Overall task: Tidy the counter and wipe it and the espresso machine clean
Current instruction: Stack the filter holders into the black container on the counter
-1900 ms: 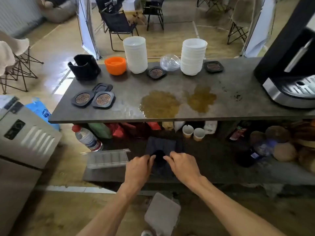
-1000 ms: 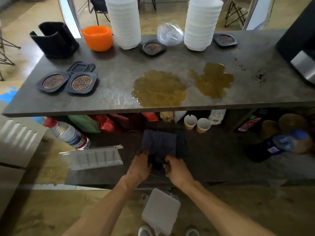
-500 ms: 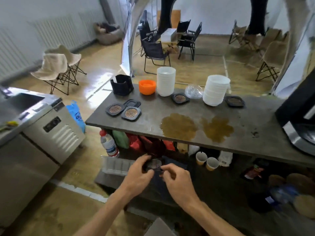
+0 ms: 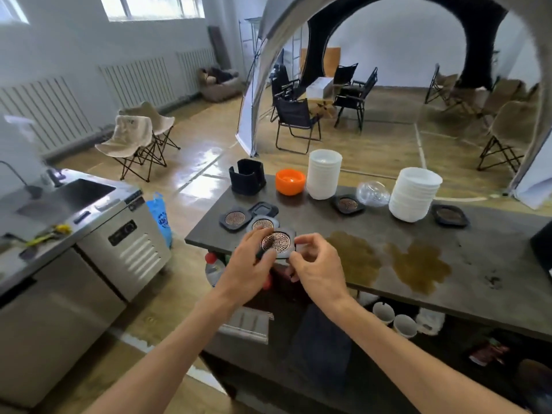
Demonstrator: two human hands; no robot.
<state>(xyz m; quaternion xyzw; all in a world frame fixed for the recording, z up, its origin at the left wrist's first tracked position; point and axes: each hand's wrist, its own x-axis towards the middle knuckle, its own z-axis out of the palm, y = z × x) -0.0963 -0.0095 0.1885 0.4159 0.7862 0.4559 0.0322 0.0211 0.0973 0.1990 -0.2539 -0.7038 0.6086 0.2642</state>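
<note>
Coaster (image 4: 277, 242): raised from lower shelf to counter (image 4: 478, 264) height, left hand (image 4: 249, 271) gripping, right hand (image 4: 316, 270) at 3 o'clock.

Place: café-style indoor hall
Evidence: serving counter (image 4: 388, 222), stacked bowls (image 4: 415, 194), steel sink (image 4: 80, 192), folding chairs (image 4: 294, 124), tent (image 4: 268, 25)

counter (image 4: 484, 264): holder (image 4: 247, 180) far left | bowl (image 4: 290, 182) right of it | spills (image 4: 385, 261) near front edge

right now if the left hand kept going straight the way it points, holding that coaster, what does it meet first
Probably the two coasters lying at the counter's near left end, just beyond the held coaster in the left hand. Depth is unclear; it may pass above them toward the black holder.
</note>
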